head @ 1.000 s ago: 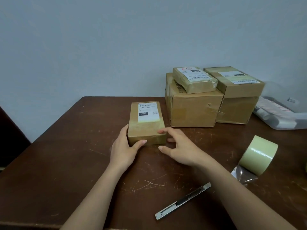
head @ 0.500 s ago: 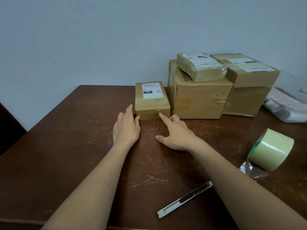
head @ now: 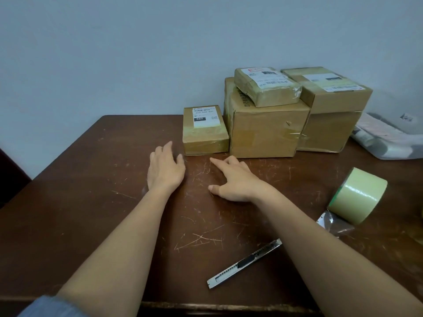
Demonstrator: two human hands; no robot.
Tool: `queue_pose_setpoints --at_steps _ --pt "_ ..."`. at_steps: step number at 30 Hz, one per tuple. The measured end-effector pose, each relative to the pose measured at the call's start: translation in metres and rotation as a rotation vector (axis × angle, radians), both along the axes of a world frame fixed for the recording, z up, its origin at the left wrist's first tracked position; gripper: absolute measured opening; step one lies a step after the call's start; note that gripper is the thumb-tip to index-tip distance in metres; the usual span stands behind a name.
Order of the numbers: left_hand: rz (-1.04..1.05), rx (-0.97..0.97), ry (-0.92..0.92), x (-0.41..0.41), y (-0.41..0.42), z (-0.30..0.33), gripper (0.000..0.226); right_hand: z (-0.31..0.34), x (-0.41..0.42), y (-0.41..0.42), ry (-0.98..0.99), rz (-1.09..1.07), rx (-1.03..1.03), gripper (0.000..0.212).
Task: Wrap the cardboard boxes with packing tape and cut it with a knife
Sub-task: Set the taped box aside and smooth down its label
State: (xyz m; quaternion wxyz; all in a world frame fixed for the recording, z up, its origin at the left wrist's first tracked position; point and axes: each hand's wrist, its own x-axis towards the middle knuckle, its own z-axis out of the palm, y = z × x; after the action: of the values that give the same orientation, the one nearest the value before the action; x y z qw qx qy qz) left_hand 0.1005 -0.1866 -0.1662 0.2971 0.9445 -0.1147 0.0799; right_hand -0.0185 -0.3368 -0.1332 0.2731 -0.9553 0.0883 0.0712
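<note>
The scratched brown tabletop meets a pale wall. Stacked cardboard boxes stand at the back, a small taped box just beside them. Both hands, left and right, lie empty with fingers loosely spread, near that box. Tape roll and knife lie right.

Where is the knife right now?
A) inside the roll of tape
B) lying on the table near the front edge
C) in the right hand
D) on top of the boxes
B: the knife lies loose on the table, with both hands up by the small box.
</note>
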Motion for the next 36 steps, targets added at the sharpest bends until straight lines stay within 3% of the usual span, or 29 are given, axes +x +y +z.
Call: queue_pose_setpoints --at_steps 4,8,11,14,17,25,32,36 --pt "-0.017 -0.262 0.077 -0.019 0.02 0.001 0.024 0.015 -0.03 0.0 0.016 0.036 0.12 0.063" --pt "-0.094 -0.346 0.128 -0.072 0.039 0.004 0.019 0.01 -0.097 0.025 -0.364 -0.032 0.289 0.035" --pt "-0.188 -0.357 0.161 -0.126 0.047 0.003 0.026 -0.006 -0.144 0.048 -0.579 -0.223 0.162 0.019" --pt "-0.25 -0.334 0.184 -0.172 0.051 0.004 0.023 -0.017 -0.17 0.063 -0.572 -0.425 0.118 0.011" --pt "-0.238 -0.352 0.224 -0.199 0.052 0.008 0.019 -0.029 -0.186 0.075 -0.499 -0.451 0.078 0.002" --pt "-0.262 -0.392 0.347 -0.244 0.051 0.016 0.024 -0.028 -0.201 0.071 -0.475 -0.495 0.156 0.019" --pt "-0.307 -0.53 0.536 -0.269 0.036 0.021 0.028 -0.023 -0.208 0.074 -0.402 -0.52 0.092 0.036" --pt "-0.293 -0.561 0.6 -0.271 0.026 0.024 0.029 -0.021 -0.21 0.069 -0.313 -0.591 0.032 0.035"
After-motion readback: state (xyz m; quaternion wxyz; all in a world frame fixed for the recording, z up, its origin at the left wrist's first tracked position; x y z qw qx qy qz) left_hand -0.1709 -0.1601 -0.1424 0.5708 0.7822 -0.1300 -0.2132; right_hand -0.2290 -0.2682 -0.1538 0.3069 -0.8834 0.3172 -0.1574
